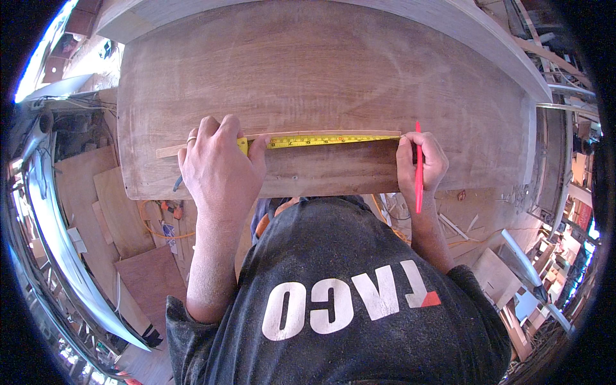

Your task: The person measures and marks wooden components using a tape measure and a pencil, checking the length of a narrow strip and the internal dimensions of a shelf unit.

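My left hand [218, 160] is closed over a yellow tape measure [243, 145] and a thin wooden strip [165, 152] on a large plywood board [321, 70]. The yellow blade [321, 140] stretches rightward along the strip's near edge. My right hand [432, 160] pinches at the blade's far right end, by the strip's tip, while holding a red pencil [419, 189] that points away from me. The underside of my left fingers is hidden.
A pale raised panel [321, 5] borders the board's far edge. Plywood offcuts [141, 276] lie below at left, near an orange power tool [172, 208] and cord. Long pale strips [526, 260] and scrap wood crowd the right side.
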The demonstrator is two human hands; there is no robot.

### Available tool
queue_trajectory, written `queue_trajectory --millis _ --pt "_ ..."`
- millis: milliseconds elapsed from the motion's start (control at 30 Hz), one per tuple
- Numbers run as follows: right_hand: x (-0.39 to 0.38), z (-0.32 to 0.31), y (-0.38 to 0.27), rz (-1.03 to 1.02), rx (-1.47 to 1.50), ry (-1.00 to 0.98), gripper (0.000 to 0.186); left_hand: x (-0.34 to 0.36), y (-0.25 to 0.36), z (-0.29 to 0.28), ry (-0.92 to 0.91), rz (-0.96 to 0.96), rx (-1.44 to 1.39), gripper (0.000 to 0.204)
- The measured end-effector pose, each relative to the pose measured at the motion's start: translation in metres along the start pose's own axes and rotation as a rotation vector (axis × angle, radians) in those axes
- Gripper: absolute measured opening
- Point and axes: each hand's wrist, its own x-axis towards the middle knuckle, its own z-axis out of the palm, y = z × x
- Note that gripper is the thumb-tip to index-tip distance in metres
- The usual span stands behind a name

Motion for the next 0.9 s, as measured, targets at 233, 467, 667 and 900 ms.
queue_trajectory --millis 233,467,667,900 --pt "-0.001 -0.001 -0.001 0.016 0.006 -0.014 0.009 -0.001 -0.001 0.001 0.018 0.01 -0.002 0.035" --pt "0.001 -0.003 -0.003 -0.015 0.019 0.012 0.009 -0.001 0.001 0.001 0.017 0.009 -0.005 0.034" --pt "0.003 -0.001 0.013 -0.089 0.023 0.043 0.009 0.0 0.0 0.005 0.052 0.036 -0.026 0.034" --pt "0.019 -0.022 -0.046 -0.343 0.182 -0.008 0.011 -0.036 -0.004 -0.021 0.158 0.133 -0.312 0.043"
